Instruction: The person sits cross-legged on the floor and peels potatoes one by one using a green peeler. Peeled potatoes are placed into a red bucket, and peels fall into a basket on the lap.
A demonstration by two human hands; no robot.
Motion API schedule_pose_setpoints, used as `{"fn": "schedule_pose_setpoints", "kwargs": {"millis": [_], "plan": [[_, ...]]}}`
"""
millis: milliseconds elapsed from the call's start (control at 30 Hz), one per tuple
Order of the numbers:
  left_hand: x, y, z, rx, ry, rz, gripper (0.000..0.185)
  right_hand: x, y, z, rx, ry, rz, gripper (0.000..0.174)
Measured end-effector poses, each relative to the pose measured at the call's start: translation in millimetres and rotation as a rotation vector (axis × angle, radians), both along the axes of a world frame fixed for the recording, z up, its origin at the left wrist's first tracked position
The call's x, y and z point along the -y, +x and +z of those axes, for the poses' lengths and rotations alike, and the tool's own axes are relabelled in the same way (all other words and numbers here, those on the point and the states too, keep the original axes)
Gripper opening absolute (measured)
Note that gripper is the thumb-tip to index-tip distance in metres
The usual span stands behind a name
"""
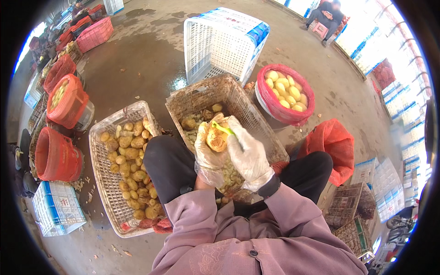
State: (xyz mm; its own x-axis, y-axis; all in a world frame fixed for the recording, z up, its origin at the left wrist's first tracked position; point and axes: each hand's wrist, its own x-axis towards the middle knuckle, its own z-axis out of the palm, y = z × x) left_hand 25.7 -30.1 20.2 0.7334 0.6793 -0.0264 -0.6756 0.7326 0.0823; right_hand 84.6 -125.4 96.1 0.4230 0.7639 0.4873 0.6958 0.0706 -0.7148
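Note:
My left hand (pixel 209 154), in a pale, dirty glove, holds a partly peeled potato (pixel 217 139) above a muddy plastic crate (pixel 254 120). In my right hand (pixel 248 154), gloved too, is a green-handled peeler (pixel 222 128), which lies across the top of the potato; its blade is hard to make out. Peelings (pixel 232 177) and a few potatoes lie in the crate under my hands. Beside my left knee, a whitish crate (pixel 103 178) holds many unpeeled potatoes (pixel 132 153). Peeled potatoes (pixel 288 90) fill a bucket lined with a pink-red mesh bag (pixel 302 118).
A white-and-blue crate (pixel 220 44) lies on its side ahead. Red mesh bags (pixel 331 147) stand at right and over buckets at left (pixel 58 154). Stacked crates (pixel 347 202) are at lower right. One person (pixel 326 17) sits at upper right; other people are at upper left.

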Motion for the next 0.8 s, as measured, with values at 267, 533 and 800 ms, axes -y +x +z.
{"fn": "schedule_pose_setpoints", "kwargs": {"millis": [267,533,800], "plan": [[3.0,-3.4,-16.2,-0.129,-0.050,0.038,0.048,8.3,-12.9,-15.4,-0.044,-0.023,-0.034,0.039],[-17.0,-8.6,-1.5,-0.070,0.037,0.021,0.056,84.4,-32.2,-42.6,-0.305,-0.372,-0.009,0.037],[-3.4,-3.6,-6.2,-0.059,0.070,-0.100,0.057,35.8,0.0,7.0,-0.335,-0.014,0.049,0.038]]}}
